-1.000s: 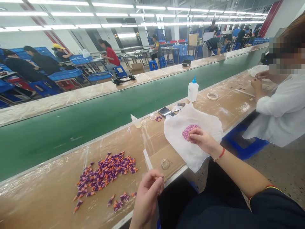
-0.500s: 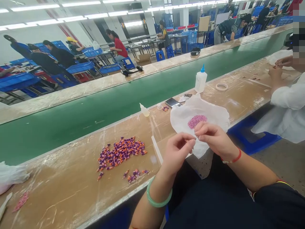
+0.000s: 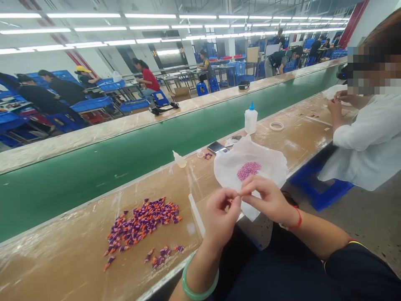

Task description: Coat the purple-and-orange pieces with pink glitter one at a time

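Observation:
My left hand (image 3: pixel 223 213) and my right hand (image 3: pixel 266 197) meet fingertip to fingertip above the bench edge, both pinched closed. Whatever sits between the fingertips is too small to make out. Just beyond them a white cloth (image 3: pixel 225 165) lies spread out, bearing a heap of small pink beads (image 3: pixel 249 170). To the left, a large pile of purple and orange pieces (image 3: pixel 145 221) covers part of the brown bench top (image 3: pixel 78 251). A smaller group of the same pieces (image 3: pixel 161 256) lies nearer the bench edge.
Behind the cloth stand a white bottle with a blue cap (image 3: pixel 251 119), a phone (image 3: pixel 217 147) and a tape ring (image 3: pixel 276 126). A small glue bottle (image 3: pixel 179 159) tilts beside the green conveyor belt (image 3: pixel 125 146). At right, a co-worker in a white sleeve (image 3: pixel 354 133) sits at the bench.
My view has shifted, so the bench things appear further left and lower. My two hands have come closer together, their fingertips now touching or nearly so.

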A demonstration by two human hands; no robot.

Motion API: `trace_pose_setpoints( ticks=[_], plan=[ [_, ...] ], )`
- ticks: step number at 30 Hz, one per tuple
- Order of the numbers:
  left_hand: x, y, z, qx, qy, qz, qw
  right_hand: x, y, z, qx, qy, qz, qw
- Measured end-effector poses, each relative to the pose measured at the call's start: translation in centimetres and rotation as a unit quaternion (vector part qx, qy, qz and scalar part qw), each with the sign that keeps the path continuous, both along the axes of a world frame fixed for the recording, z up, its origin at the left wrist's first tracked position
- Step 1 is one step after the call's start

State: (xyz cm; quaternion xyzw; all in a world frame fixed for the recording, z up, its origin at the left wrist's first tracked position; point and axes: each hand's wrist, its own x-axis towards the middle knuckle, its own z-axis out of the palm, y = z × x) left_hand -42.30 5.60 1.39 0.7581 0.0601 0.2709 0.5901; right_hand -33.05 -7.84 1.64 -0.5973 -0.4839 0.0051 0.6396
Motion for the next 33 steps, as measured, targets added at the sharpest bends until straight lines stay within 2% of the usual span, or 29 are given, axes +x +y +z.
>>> trace_pose_setpoints(
  ticks=[3,7,11,16,19,21,24,27,30,33],
  plan=[
    [-0.4,0.3,0.8,0.109,-0.036,0.002,0.993,0.0,-0.3,0.8,-0.036,-0.03,0.001,0.999],
    [-0.8,0.9,1.6,0.228,-0.078,0.001,0.971,0.1,-0.6,1.7,-0.085,-0.098,0.01,0.992],
    [-0.8,1.3,1.5,0.281,-0.111,-0.011,0.953,0.2,-0.6,2.2,-0.097,-0.17,0.004,0.981],
    [-0.9,1.5,1.2,0.293,-0.118,-0.03,0.948,0.5,-0.6,2.2,-0.099,-0.23,-0.005,0.968],
    [-1.0,1.6,1.5,0.261,-0.09,-0.048,0.96,0.6,-0.5,2.3,-0.078,-0.25,-0.015,0.965],
    [-1.1,1.8,1.7,0.2,-0.049,-0.064,0.976,0.7,-0.4,2.4,-0.068,-0.257,-0.011,0.964],
    [-0.9,2.3,1.7,0.025,0.029,-0.111,0.993,1.1,-0.4,2.7,-0.052,-0.276,-0.007,0.96],
    [-0.7,2.6,1.4,-0.123,0.097,-0.172,0.973,1.6,-0.3,2.9,-0.04,-0.342,-0.02,0.939],
    [-0.6,2.6,1.5,-0.17,0.133,-0.206,0.954,2.1,-0.6,3.0,-0.055,-0.405,-0.004,0.913],
    [-0.7,2.1,2.1,-0.167,0.137,-0.2,0.956,2.4,-0.9,3.1,-0.073,-0.45,0.013,0.89]
  ],
)
